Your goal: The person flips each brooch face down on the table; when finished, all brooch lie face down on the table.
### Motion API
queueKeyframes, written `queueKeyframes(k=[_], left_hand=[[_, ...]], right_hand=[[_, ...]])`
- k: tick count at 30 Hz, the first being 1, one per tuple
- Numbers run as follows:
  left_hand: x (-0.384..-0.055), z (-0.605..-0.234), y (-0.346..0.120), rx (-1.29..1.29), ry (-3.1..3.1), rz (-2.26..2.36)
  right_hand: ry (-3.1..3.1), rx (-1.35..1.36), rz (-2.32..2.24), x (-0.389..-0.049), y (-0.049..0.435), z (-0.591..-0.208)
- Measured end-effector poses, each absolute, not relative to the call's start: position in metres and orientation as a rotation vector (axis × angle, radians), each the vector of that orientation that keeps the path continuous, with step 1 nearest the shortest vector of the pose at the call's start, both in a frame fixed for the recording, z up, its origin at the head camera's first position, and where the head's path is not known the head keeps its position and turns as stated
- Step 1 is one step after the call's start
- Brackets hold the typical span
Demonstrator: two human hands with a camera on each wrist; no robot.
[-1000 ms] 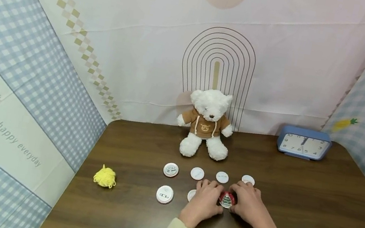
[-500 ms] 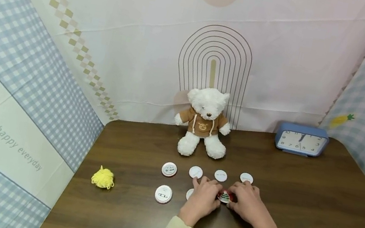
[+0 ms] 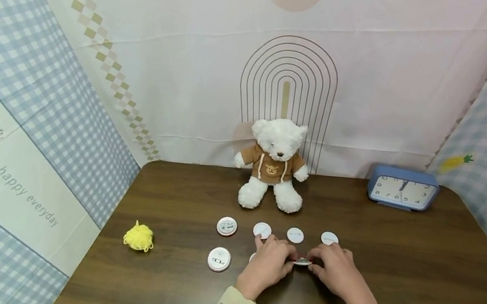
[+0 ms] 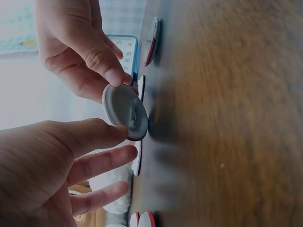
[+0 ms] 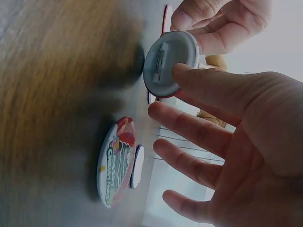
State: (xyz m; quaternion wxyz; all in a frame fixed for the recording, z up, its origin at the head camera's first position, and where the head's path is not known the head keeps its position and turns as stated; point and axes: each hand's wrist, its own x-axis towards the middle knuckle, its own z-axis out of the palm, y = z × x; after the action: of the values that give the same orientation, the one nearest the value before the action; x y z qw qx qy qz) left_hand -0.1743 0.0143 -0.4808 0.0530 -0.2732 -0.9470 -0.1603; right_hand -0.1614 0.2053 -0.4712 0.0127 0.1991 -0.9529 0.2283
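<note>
Both hands pinch one round pin badge [image 3: 302,262] by its opposite edges, low over the table. My left hand [image 3: 266,266] holds its left edge, my right hand [image 3: 343,274] its right edge. The badge is tipped nearly on edge; its grey back [image 5: 181,47] with a pin clasp [image 5: 161,61] shows in both wrist views. In the right wrist view, a second badge [image 5: 118,163] with a printed tree and red top lies face up below the right hand's fingers; the right hand hides it in the head view. A white disc [image 3: 252,257] is partly covered by the left hand.
Behind the hands, white round badges [image 3: 262,230] lie in a row, another badge [image 3: 219,259] in front at left. A teddy bear [image 3: 274,165] sits against the backdrop, a blue clock [image 3: 403,189] at back right, yellow yarn [image 3: 139,236] at left on the wooden table [image 3: 150,293].
The badge between the hands has tipped from showing its red and green tree face to nearly edge-on. The fingers have shifted round its edges; the head view moved slightly.
</note>
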Motion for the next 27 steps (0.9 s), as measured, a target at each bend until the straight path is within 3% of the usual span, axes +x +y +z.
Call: queueKeyframes(k=[27], left_hand=[[-0.175, -0.477, 0.01, -0.766, -2.905, -0.453]], right_hand=[[-3.004, 0.624, 0.687, -0.17, 0.193, -0.469]])
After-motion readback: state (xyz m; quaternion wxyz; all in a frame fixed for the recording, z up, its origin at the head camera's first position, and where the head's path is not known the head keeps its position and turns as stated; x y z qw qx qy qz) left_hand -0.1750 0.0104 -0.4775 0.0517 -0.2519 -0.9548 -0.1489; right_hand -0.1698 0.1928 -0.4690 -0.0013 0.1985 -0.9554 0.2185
